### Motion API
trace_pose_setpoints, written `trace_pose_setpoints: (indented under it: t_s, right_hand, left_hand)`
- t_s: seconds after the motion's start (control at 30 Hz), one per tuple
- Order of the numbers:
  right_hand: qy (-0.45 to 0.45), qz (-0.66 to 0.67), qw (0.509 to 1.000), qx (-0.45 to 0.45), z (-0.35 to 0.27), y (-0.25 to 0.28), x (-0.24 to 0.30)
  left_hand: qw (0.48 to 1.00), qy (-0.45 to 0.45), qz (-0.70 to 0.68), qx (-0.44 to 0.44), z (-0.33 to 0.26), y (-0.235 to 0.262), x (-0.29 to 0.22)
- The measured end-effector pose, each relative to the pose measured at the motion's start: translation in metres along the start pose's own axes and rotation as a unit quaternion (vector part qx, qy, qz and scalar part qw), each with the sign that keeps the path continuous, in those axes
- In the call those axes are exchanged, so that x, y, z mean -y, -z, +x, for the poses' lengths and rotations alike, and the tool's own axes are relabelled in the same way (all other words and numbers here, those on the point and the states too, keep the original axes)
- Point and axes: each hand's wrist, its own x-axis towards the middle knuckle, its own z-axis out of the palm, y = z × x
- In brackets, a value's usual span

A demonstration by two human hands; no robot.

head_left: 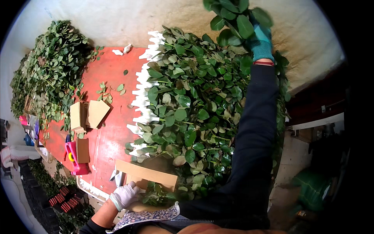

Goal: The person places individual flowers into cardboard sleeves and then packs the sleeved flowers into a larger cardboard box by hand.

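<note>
Greenery is lying heaped along the far left edge of the red table [107, 140], a second leafy pile [50, 74] well apart from your hands. Just right of it, near the table's left edge, folded cardboard pieces [89, 114] are resting flat, with a pink tool [72, 156] and another small cardboard piece [82, 150] lying nearer to you.

At the near edge, your left hand [125, 195], wearing a white glove, is curling its fingers around the lower end of a cardboard sheet [146, 174] and pressing it against a small leafy bunch [156, 195]. The fingers are lying close together, wrapped over the sheet's edge.

Across the middle of the table, a big pile of leafy stems [194, 113] is covering the surface, with white paper wrappers [145, 89] poking out along its left side.

At the far right corner, your right hand [260, 41], wearing a teal glove, is reaching over the pile and gripping a stem with leaves [233, 19]. Leaves are hiding those fingers, so you cannot tell how they are set.
</note>
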Motion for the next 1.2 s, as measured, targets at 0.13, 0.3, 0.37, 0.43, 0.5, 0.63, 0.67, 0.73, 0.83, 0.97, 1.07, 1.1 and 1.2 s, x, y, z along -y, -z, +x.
trace_pose_setpoints:
  t_s: [0.13, 0.3, 0.37, 0.43, 0.5, 0.63, 0.67, 0.73, 0.83, 0.97, 1.07, 1.1, 1.2]
  right_hand:
    - [-0.086, -0.162, 0.968, 0.172, -0.031, -0.051, 0.008]
    - [-0.071, -0.255, 0.871, 0.415, -0.062, -0.135, 0.022]
    - [-0.111, -0.239, 0.87, 0.417, -0.065, -0.152, 0.02]
    - [-0.114, -0.233, 0.87, 0.419, -0.062, -0.157, 0.018]
    - [-0.081, -0.237, 0.872, 0.42, -0.059, -0.152, 0.018]
    - [-0.052, -0.235, 0.888, 0.391, -0.058, -0.141, 0.017]
    - [-0.042, -0.232, 0.915, 0.328, -0.062, -0.137, 0.009]
    - [0.001, -0.217, 0.939, 0.268, -0.065, -0.116, 0.003]
    - [-0.012, -0.227, 0.938, 0.26, -0.057, -0.093, 0.0]
    - [0.014, -0.126, 0.965, 0.23, -0.067, -0.057, -0.008]
    - [-0.079, -0.07, 0.941, 0.321, -0.072, -0.028, -0.021]
    - [-0.061, -0.051, 0.939, 0.335, -0.083, -0.019, -0.026]
    - [0.089, -0.183, 0.894, 0.399, -0.114, 0.009, 0.015]
  left_hand:
    - [1.0, 0.019, 0.014, 0.007, 0.004, 0.001, -0.001]
    - [0.989, -0.084, 0.108, -0.062, 0.002, 0.012, -0.008]
    - [0.98, -0.122, 0.145, -0.058, 0.001, 0.011, -0.004]
    - [0.989, -0.108, 0.087, -0.056, 0.001, 0.007, 0.001]
    - [0.994, -0.08, 0.039, -0.057, -0.001, 0.0, 0.005]
    - [0.998, -0.035, 0.002, -0.049, -0.001, -0.009, 0.01]
    - [0.998, -0.037, 0.001, -0.04, 0.0, -0.009, 0.01]
    - [0.998, -0.038, 0.001, -0.044, 0.0, -0.004, 0.009]
    - [0.999, -0.034, -0.011, -0.038, -0.001, -0.009, 0.011]
    - [0.999, -0.019, -0.031, -0.014, -0.003, -0.012, 0.015]
    - [0.999, -0.039, -0.026, -0.021, 0.002, -0.009, 0.017]
    - [0.999, -0.038, -0.029, -0.022, 0.004, -0.009, 0.015]
    - [0.999, -0.033, -0.017, -0.018, 0.007, -0.001, 0.009]
